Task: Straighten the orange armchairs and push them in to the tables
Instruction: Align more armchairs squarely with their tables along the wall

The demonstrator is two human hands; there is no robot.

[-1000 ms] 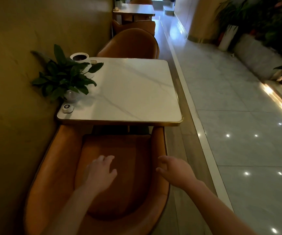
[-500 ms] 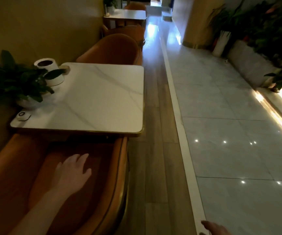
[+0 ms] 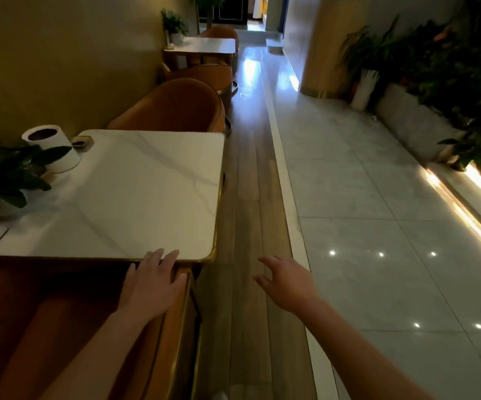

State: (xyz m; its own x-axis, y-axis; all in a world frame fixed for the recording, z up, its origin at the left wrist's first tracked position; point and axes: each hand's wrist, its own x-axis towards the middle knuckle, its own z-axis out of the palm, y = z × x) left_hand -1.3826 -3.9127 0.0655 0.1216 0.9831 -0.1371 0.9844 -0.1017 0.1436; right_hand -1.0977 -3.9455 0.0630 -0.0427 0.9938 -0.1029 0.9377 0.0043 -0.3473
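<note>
Since half a second ago, the right hand [image 3: 286,281] has come up over the wood floor [image 3: 250,197], fingers spread and holding nothing. Left hand [image 3: 151,284] now lies flat, fingers loosely open, on the near armchair's [image 3: 60,327] right arm, tips at the table [image 3: 135,194] edge. That armchair sits tucked under the table's near side.

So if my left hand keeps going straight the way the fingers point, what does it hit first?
Your left hand lies on the near orange armchair, fingertips at the marble table edge. Straight on, it probably slides onto that tabletop, which looks bare along that line.
</note>
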